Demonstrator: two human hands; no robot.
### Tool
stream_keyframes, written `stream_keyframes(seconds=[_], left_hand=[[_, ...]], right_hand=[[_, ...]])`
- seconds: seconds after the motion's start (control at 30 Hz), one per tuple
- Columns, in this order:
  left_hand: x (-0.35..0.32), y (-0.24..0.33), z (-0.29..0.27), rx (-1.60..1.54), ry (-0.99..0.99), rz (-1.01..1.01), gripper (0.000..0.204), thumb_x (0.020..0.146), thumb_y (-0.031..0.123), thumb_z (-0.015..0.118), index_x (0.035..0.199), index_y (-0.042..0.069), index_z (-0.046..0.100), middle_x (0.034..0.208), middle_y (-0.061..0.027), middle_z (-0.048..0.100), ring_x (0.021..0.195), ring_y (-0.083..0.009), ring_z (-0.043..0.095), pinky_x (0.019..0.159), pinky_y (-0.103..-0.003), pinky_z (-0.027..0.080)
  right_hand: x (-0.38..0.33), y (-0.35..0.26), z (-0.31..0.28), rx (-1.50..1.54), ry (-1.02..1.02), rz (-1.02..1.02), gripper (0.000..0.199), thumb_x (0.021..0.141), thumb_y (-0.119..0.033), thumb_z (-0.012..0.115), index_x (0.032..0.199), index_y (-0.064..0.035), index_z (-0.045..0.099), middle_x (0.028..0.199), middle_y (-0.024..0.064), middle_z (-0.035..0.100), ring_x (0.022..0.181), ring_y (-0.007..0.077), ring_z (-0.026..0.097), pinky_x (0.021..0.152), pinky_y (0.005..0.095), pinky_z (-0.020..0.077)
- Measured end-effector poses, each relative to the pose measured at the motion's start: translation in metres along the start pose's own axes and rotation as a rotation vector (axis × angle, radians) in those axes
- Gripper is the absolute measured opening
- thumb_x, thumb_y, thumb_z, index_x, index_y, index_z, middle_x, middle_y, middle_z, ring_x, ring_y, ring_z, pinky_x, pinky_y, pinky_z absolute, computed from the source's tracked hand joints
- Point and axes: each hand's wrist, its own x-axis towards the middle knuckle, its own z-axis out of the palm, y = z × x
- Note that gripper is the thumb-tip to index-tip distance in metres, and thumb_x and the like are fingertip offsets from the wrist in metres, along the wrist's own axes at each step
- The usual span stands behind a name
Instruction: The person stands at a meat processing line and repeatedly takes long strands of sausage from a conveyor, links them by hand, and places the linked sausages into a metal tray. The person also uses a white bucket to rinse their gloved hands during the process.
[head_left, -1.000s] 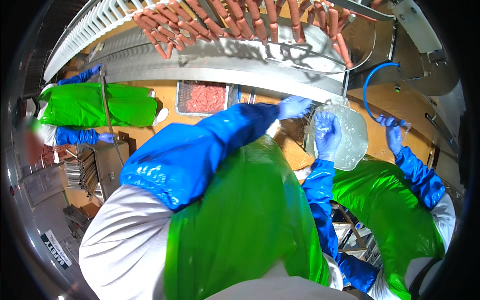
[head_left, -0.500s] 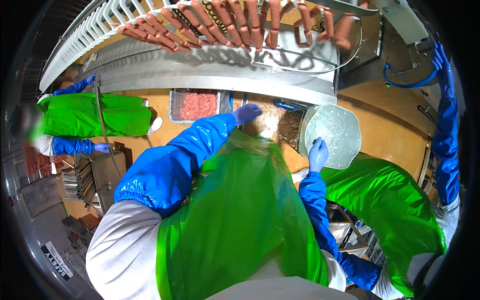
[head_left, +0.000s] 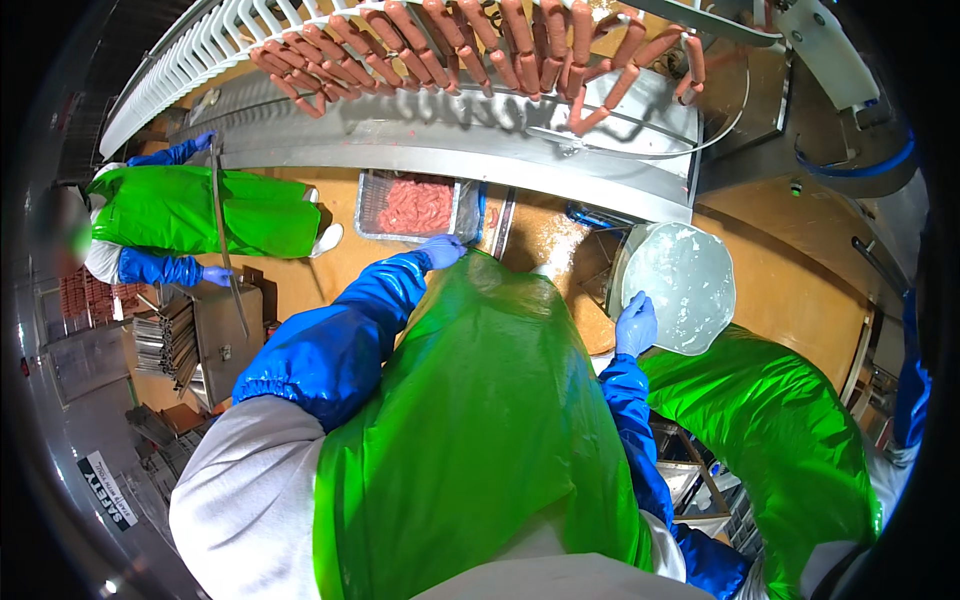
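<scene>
The right hand [head_left: 636, 326] is placed at the near left rim of the tub [head_left: 625, 265], with its fingers drawn together and bent. Whether the rim or anything else is gripped cannot be told. The left hand [head_left: 443, 251] is held low by the near edge of the crate [head_left: 405, 238], its fingers loosely curled; nothing is seen in it, though its palm is hidden and contact with the crate cannot be judged.

The tub stands just beyond the right hand, below the right end of the steel trough [head_left: 450, 165], and is wet inside, with whitish patches over what seems to be water. The crate is set to the left, well apart from the tub, and a heap of raw meat [head_left: 415, 205] is left in it.

As for what is done, many linked sausages [head_left: 582, 35] are already hung in loops above the trough, and the row of white hooks [head_left: 205, 60] is carried on to the left beyond them. How much is left overall cannot be told.

A co-worker in a green apron [head_left: 790, 420] is partly seen beside the tub, below a blue hose [head_left: 865, 170]. At the far left, another co-worker [head_left: 200, 215] is seen behind a long rod [head_left: 220, 230].
</scene>
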Motion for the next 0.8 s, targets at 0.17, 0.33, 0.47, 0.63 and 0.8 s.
stream_keyframes(seconds=[0.17,0.33,0.47,0.63,0.8], left_hand=[[0.007,0.049,0.012,0.079,-0.049,0.08,0.037,0.092,0.038,0.057,0.108,0.006,0.068,0.109,-0.0189,0.069,0.103,-0.034,0.065,0.09,-0.042,0.05],[0.011,0.077,0.021,0.164,-0.029,0.283,0.032,0.093,0.036,0.056,0.105,0.009,0.069,0.106,-0.0156,0.069,0.1,-0.0327,0.065,0.089,-0.042,0.05],[0.01,0.08,0.021,0.117,-0.086,0.195,0.031,0.093,0.035,0.056,0.101,0.008,0.068,0.103,-0.0165,0.069,0.098,-0.0329,0.066,0.088,-0.042,0.05],[0.01,0.059,0.023,0.139,-0.062,0.143,0.029,0.092,0.032,0.056,0.1,0.007,0.068,0.103,-0.0168,0.069,0.1,-0.0337,0.065,0.089,-0.043,0.05],[0.013,0.036,0.02,0.444,-0.134,0.416,0.022,0.089,0.021,0.055,0.095,0.006,0.069,0.099,-0.0178,0.068,0.098,-0.0366,0.065,0.086,-0.046,0.051]], right_hand=[[-0.001,-0.004,-0.003,-0.037,-0.038,0.009,0.048,0.102,-0.042,0.04,0.088,-0.0056,0.068,0.081,0.0207,0.069,0.075,0.0434,0.064,0.066,0.0534,0.0468],[-0.002,-0.001,-0.001,-0.023,-0.012,0.025,0.047,0.101,-0.042,0.04,0.088,-0.0059,0.067,0.08,0.0212,0.068,0.075,0.0441,0.064,0.066,0.0543,0.0465],[-0.001,-0.001,-0.003,0.002,-0.035,0.029,0.046,0.101,-0.042,0.041,0.088,-0.0066,0.067,0.08,0.0211,0.068,0.075,0.0436,0.064,0.065,0.0542,0.0467],[-0.003,-0.001,-0.005,-0.043,-0.007,0.013,0.045,0.1,-0.042,0.042,0.088,-0.0073,0.068,0.078,0.0212,0.068,0.073,0.0437,0.064,0.064,0.0538,0.0469],[-0.008,-0.016,-0.015,-0.026,-0.015,0.036,0.043,0.1,-0.039,0.042,0.086,-0.0053,0.066,0.08,0.0221,0.067,0.074,0.0447,0.063,0.064,0.0544,0.0462]])
